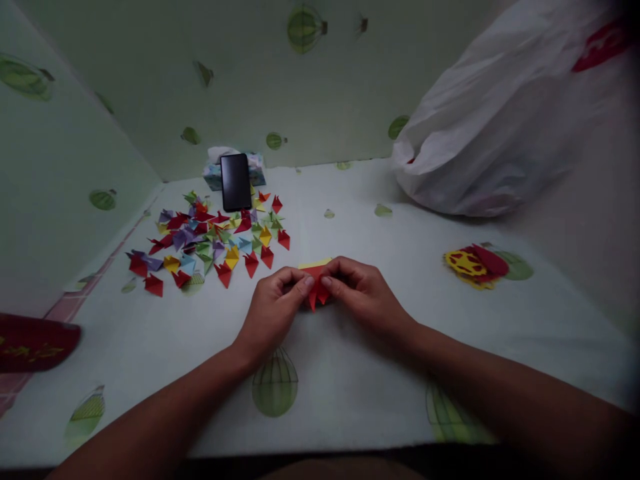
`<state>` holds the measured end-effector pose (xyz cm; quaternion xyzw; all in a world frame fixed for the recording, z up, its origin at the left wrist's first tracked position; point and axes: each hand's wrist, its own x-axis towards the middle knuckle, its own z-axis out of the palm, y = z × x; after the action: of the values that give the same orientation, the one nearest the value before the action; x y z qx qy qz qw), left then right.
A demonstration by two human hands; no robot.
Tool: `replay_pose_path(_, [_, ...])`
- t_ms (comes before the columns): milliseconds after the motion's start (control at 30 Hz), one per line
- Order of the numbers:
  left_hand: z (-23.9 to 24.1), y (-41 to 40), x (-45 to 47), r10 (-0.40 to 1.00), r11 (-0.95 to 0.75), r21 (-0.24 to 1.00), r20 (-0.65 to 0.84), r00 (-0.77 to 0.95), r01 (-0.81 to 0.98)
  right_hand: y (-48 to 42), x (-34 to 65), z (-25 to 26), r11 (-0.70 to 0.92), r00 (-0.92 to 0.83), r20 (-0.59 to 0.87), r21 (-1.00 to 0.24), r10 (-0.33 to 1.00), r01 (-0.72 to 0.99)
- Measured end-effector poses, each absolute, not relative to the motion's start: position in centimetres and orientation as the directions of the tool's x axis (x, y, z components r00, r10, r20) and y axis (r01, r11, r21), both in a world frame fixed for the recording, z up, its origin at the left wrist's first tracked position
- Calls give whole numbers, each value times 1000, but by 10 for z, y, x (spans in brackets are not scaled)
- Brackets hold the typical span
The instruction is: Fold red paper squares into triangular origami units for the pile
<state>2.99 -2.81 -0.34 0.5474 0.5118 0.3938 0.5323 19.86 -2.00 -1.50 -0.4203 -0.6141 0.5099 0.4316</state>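
Observation:
Between my two hands, over the middle of the table, is a piece of folded red origami paper with narrow points hanging toward me. My left hand pinches its left side between thumb and fingers. On the right side, my right hand pinches it the same way. A yellow strip of paper shows along the far edge; I cannot tell whether it belongs to the red piece or lies under it. My fingers hide parts of the folds.
Many small folded paper cranes in several colours lie at the left. Behind them a black phone leans on a tissue box. Red and yellow paper cutouts lie right, below a white plastic bag. A dark red object is far left.

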Motion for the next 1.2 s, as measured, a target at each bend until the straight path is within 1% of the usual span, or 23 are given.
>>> replay_pose_path(267, [-7, -27, 30, 979, 110, 990, -124, 163, 89, -22, 198, -15, 154, -279, 130, -986, 951, 68])
replay_pose_path(700, [-3, -27, 31, 983, 92, 991, -106, 150, 95, -22, 198, -16, 157, -266, 126, -983, 956, 98])
replay_pose_path(1000, [-4, -27, 32, 991, 14, 985, -36, 126, 174, -22, 198, -16, 148, -291, 125, -987, 948, 58])
replay_pose_path(1200, [-9, -29, 32, 992, -92, 964, 69, 101, 249, -22, 198, -15, 154, -309, 134, -987, 942, 41])
